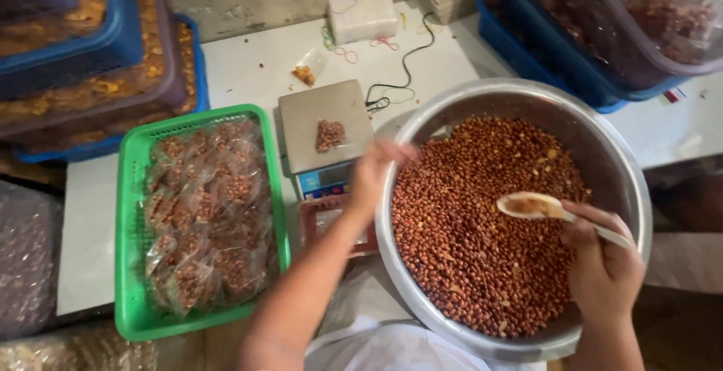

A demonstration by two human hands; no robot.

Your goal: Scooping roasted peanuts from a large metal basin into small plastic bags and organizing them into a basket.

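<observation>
Peanuts (482, 228) filled the steel bowl (625, 167); the right hand (602, 262) gripped a pale spoon (531, 205) over them; the left hand (376, 171), blurred, hovered beside the scale (320, 119), grip unclear.

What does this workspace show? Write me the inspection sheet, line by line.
Surface: white tabletop.
Job's things: steel bowl of red-brown peanuts; spoon; small scale bearing a little bag of peanuts.
Clutter: green basket of filled bags; rubber bands; white packet.
Hands: right hand grips the spoon over the nuts; left hand, blurred, at the bowl's rim beside the scale.
Cables: black cord behind the scale.
Surroundings: blue crates with tubs of snacks on both sides.
</observation>
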